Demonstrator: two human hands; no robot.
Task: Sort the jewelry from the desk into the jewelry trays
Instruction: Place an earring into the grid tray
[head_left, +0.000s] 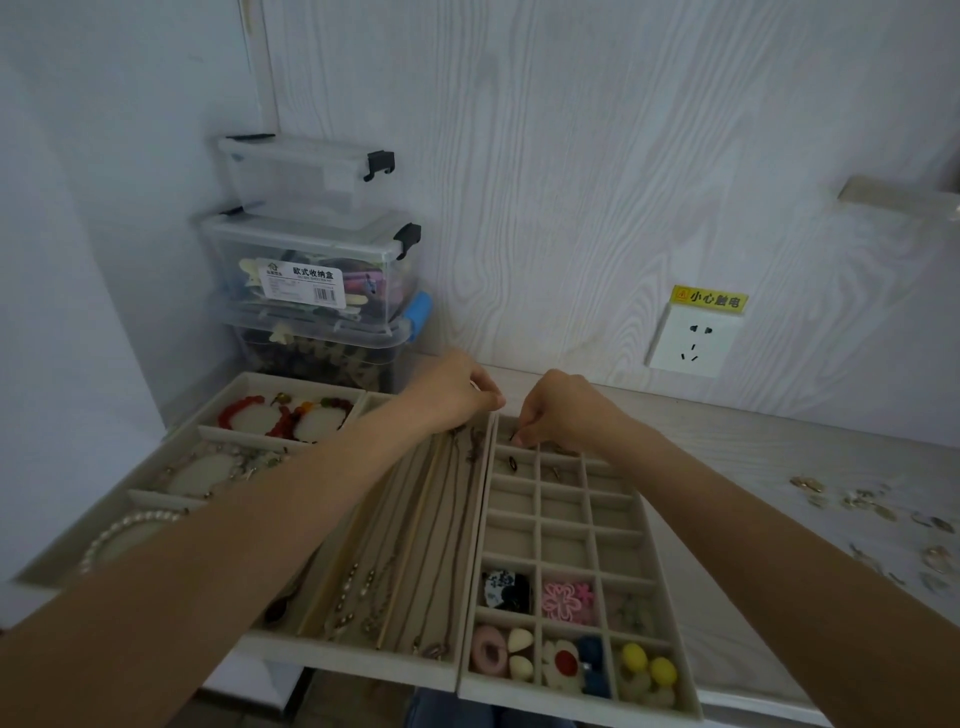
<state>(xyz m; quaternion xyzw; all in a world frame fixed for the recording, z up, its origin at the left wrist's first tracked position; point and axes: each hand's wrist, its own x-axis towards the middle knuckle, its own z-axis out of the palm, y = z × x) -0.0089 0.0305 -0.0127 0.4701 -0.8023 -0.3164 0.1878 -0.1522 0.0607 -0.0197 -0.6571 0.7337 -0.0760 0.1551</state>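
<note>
Both hands at far end of trays. Left hand (457, 389) curled, fingertips pinched at top edge of long-slot necklace tray (332, 642); item held too small to identify. Right hand (558, 410) lowered into far-left cell of grid tray (685, 696), fingers pinching small dark piece (514, 438), type unclear. Bracelet tray (228, 387) at left, holding bead bracelets. Loose jewelry (878, 509) scattered on bench (753, 441), well right of trays. Clear storage boxes (311, 260) stacked in corner.
</note>
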